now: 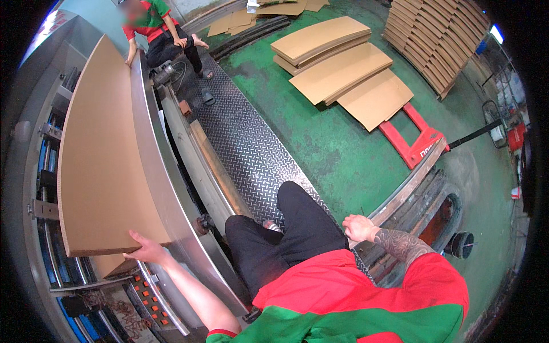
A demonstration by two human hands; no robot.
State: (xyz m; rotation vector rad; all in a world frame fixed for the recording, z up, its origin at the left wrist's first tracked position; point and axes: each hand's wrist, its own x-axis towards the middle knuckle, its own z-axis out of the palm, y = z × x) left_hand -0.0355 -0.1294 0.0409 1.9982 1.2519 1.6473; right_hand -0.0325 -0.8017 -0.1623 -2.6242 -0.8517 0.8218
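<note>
My left hand [147, 250] is at the near edge of a large brown corrugated cardboard sheet [103, 154], its thumb on the top face and its fingers at the edge. The sheet lies along a metal machine table [189, 243], possibly with others beneath it. My right hand [359, 228] is closed, resting beside my right thigh by the end of a wooden beam [400, 197]. Whatever may be inside its curled fingers is hidden. At the far end of the sheet, a co-worker in a red and green shirt [157, 17] sits with one hand by its edge.
Cardboard stacks [343, 71] stand on the green floor beside a red pallet jack [414, 143]. A taller cardboard pile [437, 40] is at the back right. A diamond-plate metal walkway [251, 154] runs alongside the machine, with a slipper [207, 96] on it. Rollers [51, 251] lie at left.
</note>
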